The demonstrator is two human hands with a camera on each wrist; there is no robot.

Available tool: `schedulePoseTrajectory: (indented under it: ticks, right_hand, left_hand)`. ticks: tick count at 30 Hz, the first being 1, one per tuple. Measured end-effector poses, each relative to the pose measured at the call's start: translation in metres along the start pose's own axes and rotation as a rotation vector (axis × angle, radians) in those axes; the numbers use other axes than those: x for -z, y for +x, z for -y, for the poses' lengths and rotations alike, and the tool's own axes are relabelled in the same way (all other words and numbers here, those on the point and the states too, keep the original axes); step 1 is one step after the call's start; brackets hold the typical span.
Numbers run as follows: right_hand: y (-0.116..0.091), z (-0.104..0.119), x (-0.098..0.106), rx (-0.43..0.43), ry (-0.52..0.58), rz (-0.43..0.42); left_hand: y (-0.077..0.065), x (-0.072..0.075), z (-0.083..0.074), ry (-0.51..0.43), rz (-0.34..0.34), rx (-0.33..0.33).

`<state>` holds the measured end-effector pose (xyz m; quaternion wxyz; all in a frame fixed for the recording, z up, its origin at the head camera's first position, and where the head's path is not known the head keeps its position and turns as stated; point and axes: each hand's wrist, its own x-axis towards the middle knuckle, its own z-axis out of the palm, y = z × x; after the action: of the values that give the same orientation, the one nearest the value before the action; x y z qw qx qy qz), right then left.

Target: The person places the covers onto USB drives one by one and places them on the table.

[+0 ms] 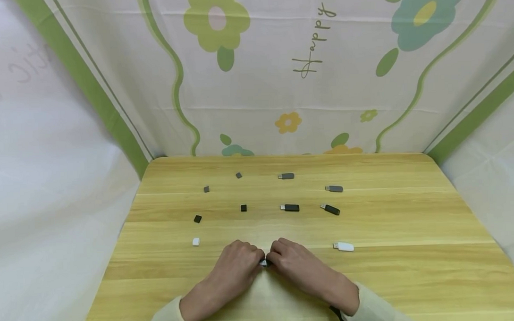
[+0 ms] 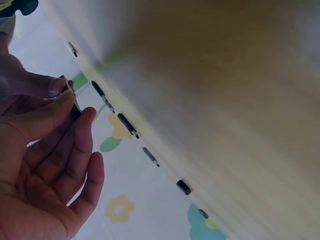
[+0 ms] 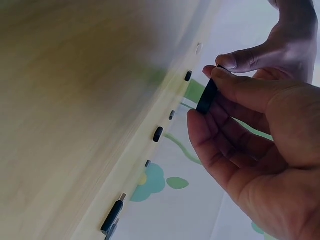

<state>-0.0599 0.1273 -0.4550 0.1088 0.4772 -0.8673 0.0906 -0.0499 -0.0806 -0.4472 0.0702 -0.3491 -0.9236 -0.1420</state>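
Close to the table's front, both hands meet at a small black USB stick (image 1: 267,262) with a bit of silver showing between the fingers. My left hand (image 1: 239,265) pinches its left end between thumb and fingertips. From the other side, my right hand (image 1: 296,263) grips the black body (image 3: 206,97), thumb on top and fingers curled beneath. In the left wrist view the stick (image 2: 76,111) appears edge-on, raised between the two thumbs. Fingers cover most of it, so I cannot tell whether the left fingertips hold a separate cap.
Right of centre lie two grey USB sticks (image 1: 286,176), two black ones (image 1: 290,208) and a white one (image 1: 345,246), connectors bare. On the left are grey caps (image 1: 206,189), black caps (image 1: 243,208) and a white cap (image 1: 196,242). A flowered cloth (image 1: 254,94) hangs behind the wooden table (image 1: 414,278).
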Motion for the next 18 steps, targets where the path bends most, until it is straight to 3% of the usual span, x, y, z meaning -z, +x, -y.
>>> schedulePoseTrajectory:
  ticks: [18]
  right_hand:
    - [0.0005,0.0008,-0.0020,-0.072,0.108,0.097]
  left_hand:
    - [-0.0031,-0.0030,0.0017,-0.054,0.075,0.064]
